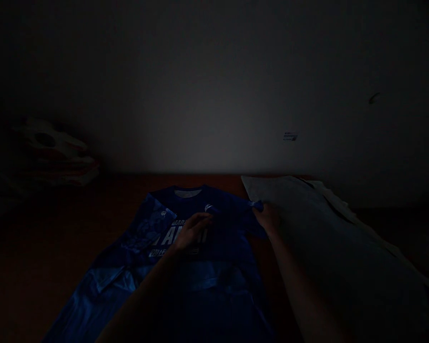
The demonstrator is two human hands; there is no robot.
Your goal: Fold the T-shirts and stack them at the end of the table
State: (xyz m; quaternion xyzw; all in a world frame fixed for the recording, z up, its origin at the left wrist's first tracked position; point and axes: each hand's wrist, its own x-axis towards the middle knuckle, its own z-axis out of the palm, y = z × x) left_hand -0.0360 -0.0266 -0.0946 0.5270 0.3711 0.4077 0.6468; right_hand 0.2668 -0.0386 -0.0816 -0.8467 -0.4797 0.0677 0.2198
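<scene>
A blue T-shirt (229, 238) with white printed lettering lies spread on a brown surface, its neckline toward the wall. The sleeve on the left is folded inward over the shirt's body. My right hand (267, 218) is closed on the hem of the right sleeve, pinching the cloth. Over the printed chest is my left hand (195, 228), its fingers stretched toward the right with no cloth visibly gripped. Whether its fingertips touch the shirt is hard to tell in the dim light. Lower down, the blue cloth has folds and creases.
A pale grey cloth (307, 233) covers the surface on the right. At the far left stands a pile of light and reddish items (60, 152), too dark to make out. Behind rises a plain wall (200, 95) with a small label (290, 136) and a hook-like fitting (373, 98).
</scene>
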